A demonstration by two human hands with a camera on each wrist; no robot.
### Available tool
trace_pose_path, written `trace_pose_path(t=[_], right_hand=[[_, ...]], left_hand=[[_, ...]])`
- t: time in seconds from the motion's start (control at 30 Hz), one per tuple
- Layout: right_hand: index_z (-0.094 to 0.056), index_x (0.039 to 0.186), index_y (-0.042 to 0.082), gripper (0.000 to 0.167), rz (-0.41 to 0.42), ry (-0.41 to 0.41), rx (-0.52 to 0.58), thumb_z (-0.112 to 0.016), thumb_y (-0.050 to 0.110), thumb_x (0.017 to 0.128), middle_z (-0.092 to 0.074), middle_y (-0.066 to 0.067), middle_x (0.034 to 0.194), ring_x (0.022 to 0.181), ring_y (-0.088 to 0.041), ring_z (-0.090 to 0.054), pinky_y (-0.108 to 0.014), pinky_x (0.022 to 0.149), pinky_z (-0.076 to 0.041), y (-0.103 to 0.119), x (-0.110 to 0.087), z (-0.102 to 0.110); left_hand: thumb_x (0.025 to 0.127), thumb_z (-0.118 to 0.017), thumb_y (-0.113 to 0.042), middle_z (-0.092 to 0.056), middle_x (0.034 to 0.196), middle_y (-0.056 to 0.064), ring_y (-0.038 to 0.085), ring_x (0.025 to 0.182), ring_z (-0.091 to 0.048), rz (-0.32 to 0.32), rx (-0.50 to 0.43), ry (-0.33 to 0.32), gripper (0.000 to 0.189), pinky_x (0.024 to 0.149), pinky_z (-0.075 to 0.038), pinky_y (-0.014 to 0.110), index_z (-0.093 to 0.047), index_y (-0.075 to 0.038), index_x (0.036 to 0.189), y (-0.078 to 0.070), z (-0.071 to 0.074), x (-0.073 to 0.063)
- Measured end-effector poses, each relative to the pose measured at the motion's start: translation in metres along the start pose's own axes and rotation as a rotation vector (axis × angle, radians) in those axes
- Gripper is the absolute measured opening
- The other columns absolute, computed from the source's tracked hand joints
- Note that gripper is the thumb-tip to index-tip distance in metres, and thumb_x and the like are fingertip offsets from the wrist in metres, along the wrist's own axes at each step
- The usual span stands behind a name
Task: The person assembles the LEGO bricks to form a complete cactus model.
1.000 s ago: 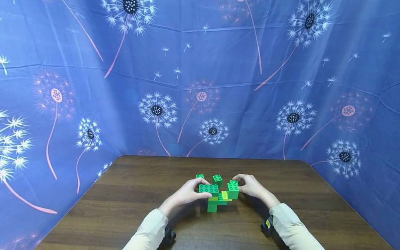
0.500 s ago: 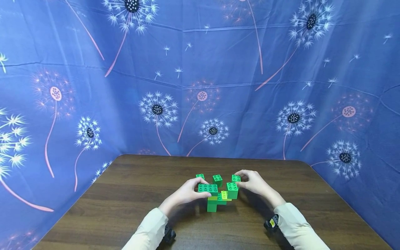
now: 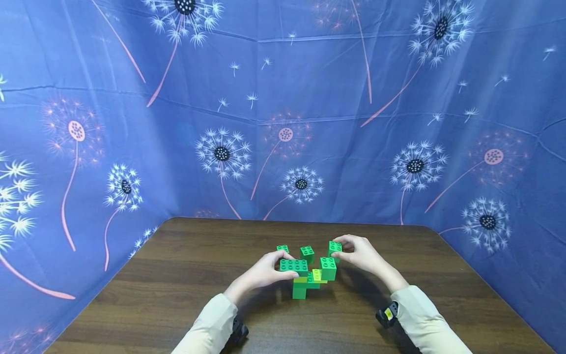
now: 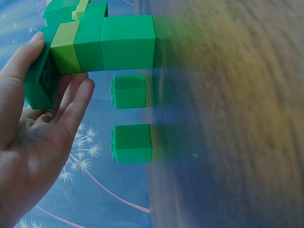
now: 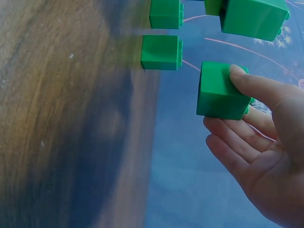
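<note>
My left hand (image 3: 266,270) holds a model of stacked toy building bricks by its long green top brick (image 3: 293,267), thumb on the near side. Below that come a lime-green brick (image 4: 65,46) and green bricks, down to a green foot (image 3: 299,292). On the model's right side a square green brick (image 3: 328,269) sits over a yellow-green piece (image 3: 316,274). My right hand (image 3: 361,253) pinches a separate square green brick (image 5: 221,90) between thumb and fingers. In the right wrist view this brick is raised off the table, apart from the model.
Two loose green bricks, one at left (image 3: 282,249) and one in the middle (image 3: 307,253), stand on the brown wooden table (image 3: 212,241) behind the model. A blue dandelion-print cloth (image 3: 345,172) hangs behind the table and along its sides.
My right hand has moved back and to the right with its green brick, away from the model's right-hand brick. The left hand and the model have stayed nearly in place.
</note>
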State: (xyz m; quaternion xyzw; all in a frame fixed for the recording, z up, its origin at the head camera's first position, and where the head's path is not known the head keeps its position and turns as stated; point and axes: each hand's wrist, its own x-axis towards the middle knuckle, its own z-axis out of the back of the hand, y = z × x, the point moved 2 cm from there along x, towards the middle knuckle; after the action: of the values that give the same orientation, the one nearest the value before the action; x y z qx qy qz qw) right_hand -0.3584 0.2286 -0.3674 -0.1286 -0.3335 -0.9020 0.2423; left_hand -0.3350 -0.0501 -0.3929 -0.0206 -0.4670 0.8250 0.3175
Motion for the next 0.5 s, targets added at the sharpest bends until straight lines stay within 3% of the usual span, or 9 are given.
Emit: trace_pose_path(t=[0.27, 0.5], right_hand=[[-0.065, 0.113, 0.004, 0.041, -0.003, -0.011, 0.023, -0.075, 0.026, 0.08, -0.07, -0.007, 0.096, 0.084, -0.019, -0.067, -0.032, 0.074, -0.053, 0.012, 0.0, 0.006], [-0.065, 0.11, 0.002, 0.04, 0.044, -0.04, 0.039, -0.076, 0.023, 0.079, -0.07, -0.009, 0.094, 0.081, -0.017, -0.067, -0.032, 0.073, -0.054, 0.022, 0.001, 0.01]], left_hand=[[0.082, -0.074, -0.023, -0.065, 0.097, 0.004, 0.004, 0.08, -0.053, -0.004, 0.024, -0.014, 0.031, 0.072, -0.044, 0.019, -0.062, -0.008, 0.107, -0.007, 0.001, -0.003], [0.081, -0.075, -0.025, -0.065, 0.098, 0.003, 0.004, 0.083, -0.054, -0.004, 0.011, -0.018, 0.031, 0.075, -0.045, 0.02, -0.063, -0.011, 0.106, 0.0, 0.0, 0.0]])
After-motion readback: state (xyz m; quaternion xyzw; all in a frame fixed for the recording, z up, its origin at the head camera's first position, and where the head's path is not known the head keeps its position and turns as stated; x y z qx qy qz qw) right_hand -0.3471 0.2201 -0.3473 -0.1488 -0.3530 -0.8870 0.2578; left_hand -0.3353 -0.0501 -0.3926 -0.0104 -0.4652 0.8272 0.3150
